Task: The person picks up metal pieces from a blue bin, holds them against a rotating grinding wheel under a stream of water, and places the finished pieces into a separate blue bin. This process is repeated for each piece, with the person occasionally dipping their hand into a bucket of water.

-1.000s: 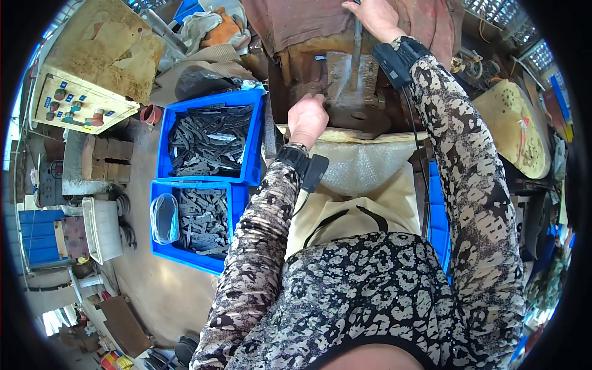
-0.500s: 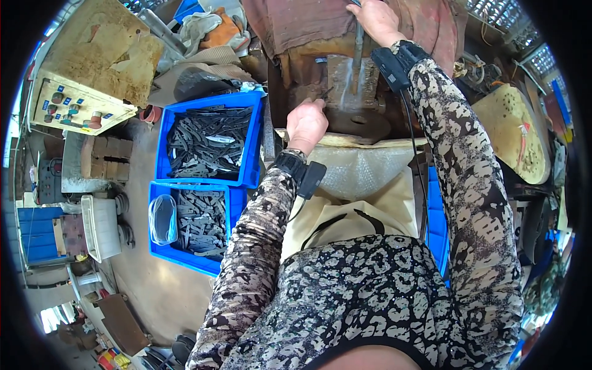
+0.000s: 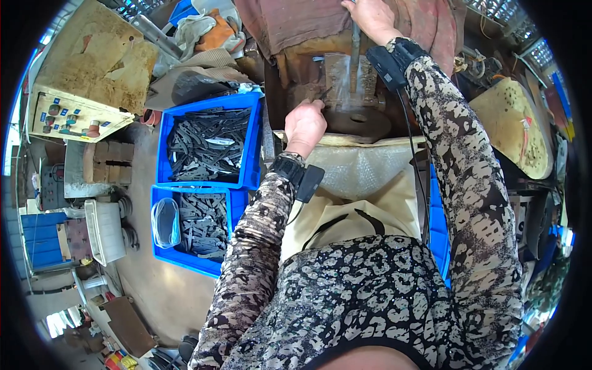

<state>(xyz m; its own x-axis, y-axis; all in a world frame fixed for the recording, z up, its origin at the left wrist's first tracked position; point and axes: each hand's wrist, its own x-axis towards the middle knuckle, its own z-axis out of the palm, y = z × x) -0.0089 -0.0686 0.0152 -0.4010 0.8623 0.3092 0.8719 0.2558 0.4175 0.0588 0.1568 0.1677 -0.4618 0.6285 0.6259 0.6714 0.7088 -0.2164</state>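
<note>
My left hand [image 3: 305, 126] is closed in a pinch over the near edge of a wet machine bay. A thin dark strip [image 3: 325, 93] sticks out from its fingertips, pointing up and to the right. Just right of that hand lies a brown disc [image 3: 364, 125] with a hole in its middle. Behind the disc stands an upright metal pipe [image 3: 355, 52], with whitish water spray around its lower end. My right hand [image 3: 372, 20] is closed around the top of this pipe; the upper picture edge cuts off some of its fingers.
Two blue crates [image 3: 256, 148] of dark flat metal pieces stand at my left, with a clear plastic container [image 3: 165, 223] in the nearer one. A control box [image 3: 80, 117] stands farther left. Brown cloth [image 3: 296, 24] hangs behind the bay. Bubble wrap [image 3: 351, 169] covers its front.
My right hand has shifted slightly left and up at the pipe. My left hand stays almost in place with the dark strip. The whole view has tilted a little.
</note>
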